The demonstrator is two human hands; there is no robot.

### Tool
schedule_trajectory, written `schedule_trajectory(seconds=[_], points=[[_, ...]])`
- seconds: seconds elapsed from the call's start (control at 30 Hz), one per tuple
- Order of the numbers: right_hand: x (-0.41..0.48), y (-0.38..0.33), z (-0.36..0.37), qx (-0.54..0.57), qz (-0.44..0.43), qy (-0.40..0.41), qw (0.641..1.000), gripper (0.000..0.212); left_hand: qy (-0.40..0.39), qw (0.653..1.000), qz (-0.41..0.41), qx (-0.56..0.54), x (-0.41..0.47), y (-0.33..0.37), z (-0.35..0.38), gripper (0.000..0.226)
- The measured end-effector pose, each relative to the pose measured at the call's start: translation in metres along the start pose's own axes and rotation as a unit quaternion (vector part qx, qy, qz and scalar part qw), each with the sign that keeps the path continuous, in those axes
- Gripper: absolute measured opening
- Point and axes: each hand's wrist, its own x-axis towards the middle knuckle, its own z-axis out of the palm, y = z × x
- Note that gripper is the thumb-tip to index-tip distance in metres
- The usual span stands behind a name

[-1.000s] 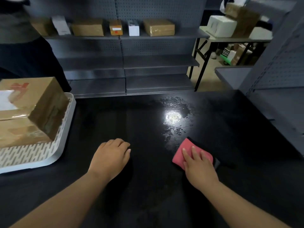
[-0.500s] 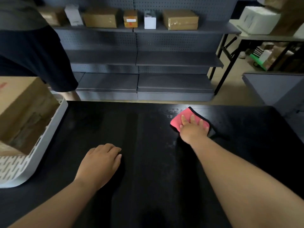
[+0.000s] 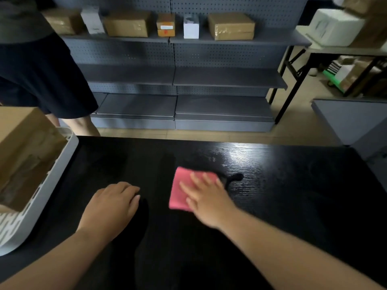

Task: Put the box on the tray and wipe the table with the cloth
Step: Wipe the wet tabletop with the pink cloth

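Observation:
A brown cardboard box [image 3: 25,151] sits in the white slotted tray [image 3: 39,195] at the left edge of the black table [image 3: 293,195]. A pink cloth [image 3: 180,189] with a black edge lies flat on the table's middle. My right hand [image 3: 207,197] presses on the cloth with spread fingers, covering its right half. My left hand [image 3: 113,204] rests palm down on the bare table, left of the cloth, fingers curled and holding nothing.
Another person in dark clothes [image 3: 37,65] stands at the table's far left corner. Grey shelving [image 3: 178,59] with several boxes faces the table across a strip of floor. A folding table [image 3: 339,47] with boxes stands far right, a grey shelf unit [image 3: 354,120] below it.
My right hand has swept the cloth from near the table's far edge back toward me and leftward. My left hand has stayed in place.

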Motion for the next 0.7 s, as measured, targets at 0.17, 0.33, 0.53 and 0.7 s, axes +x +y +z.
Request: schedule_trajectory(seconds=[0.17,0.33,0.53,0.7], points=[[0.07,0.091,-0.029,0.048,0.188,-0.063,0.979,0.053,0.0,1.0,0.001,-0.011,-0.004,0.0,0.005,0.037],[0.038,0.165,-0.017,0.036,0.322,-0.025,0.946,0.055,0.007,1.0,0.013,-0.017,-0.008,0.003,0.006,0.035],[-0.024,0.168,0.009,0.02,0.367,-0.007,0.93,0.057,0.009,0.999,0.023,-0.033,-0.021,0.005,0.003,0.038],[-0.071,0.1,0.015,0.054,0.4,-0.006,0.915,0.055,0.02,0.998,0.044,-0.036,-0.046,0.001,-0.004,0.039]])
